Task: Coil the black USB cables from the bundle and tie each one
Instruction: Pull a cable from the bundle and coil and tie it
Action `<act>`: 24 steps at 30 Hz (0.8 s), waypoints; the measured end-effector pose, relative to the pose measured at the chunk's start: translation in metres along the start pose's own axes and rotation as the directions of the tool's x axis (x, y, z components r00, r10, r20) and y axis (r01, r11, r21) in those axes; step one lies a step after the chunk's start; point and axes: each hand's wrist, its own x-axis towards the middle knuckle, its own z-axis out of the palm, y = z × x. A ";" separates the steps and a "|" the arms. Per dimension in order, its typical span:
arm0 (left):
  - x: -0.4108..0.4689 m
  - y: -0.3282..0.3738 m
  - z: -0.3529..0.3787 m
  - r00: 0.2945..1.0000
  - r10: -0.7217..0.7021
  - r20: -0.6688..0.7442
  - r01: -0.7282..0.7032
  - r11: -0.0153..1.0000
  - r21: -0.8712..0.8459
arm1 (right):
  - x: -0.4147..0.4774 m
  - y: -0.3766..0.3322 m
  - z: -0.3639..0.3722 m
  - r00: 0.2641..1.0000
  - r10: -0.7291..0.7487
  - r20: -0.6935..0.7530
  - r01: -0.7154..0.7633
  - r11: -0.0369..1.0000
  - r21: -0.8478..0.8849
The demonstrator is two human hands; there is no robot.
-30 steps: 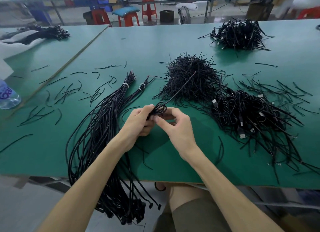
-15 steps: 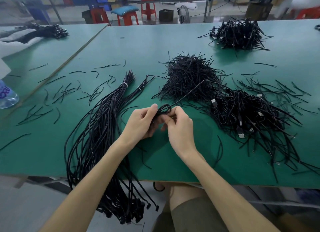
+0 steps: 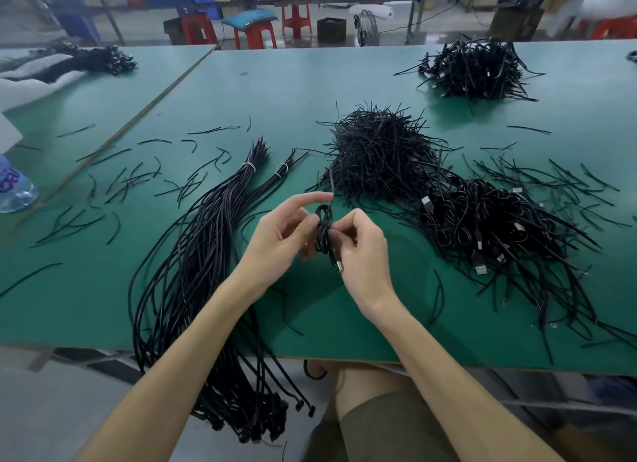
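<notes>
As left hand (image 3: 279, 236) and right hand (image 3: 362, 251) pinch, coiled cable (image 3: 324, 232) upright

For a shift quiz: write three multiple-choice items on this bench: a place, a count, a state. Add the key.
1. Where is the long bundle of black cables? A at the person's left, overhanging the green table's near edge; B at the right; C on a stool.
2. White bands on it? A none; B two; C six.
3. The small coiled black USB cable is: A lying untouched; B pinched by left hand and right hand; C boxed.
Key: A, it drapes off that edge; B, two wrap its far end; B, both hands grip it.
</notes>
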 end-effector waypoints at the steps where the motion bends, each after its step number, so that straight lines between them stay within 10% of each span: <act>1: 0.001 -0.001 0.000 1.000 0.020 -0.002 -0.020 0.999 0.034 | 0.001 0.001 0.000 1.000 0.005 -0.004 -0.005 1.000 0.005; 9: 0.000 -0.002 0.002 0.972 0.232 0.028 -0.218 0.857 0.467 | 0.004 0.008 0.001 1.000 0.025 0.016 -0.026 0.999 0.030; 17: -0.001 0.024 -0.013 0.912 0.227 0.342 -0.409 0.571 0.712 | 0.003 0.009 -0.002 0.998 -0.004 0.069 0.000 0.999 0.050; 24: 0.002 0.038 -0.004 0.973 0.119 0.199 -0.230 0.586 0.777 | 0.003 0.009 -0.001 0.995 0.080 0.063 -0.089 0.981 0.171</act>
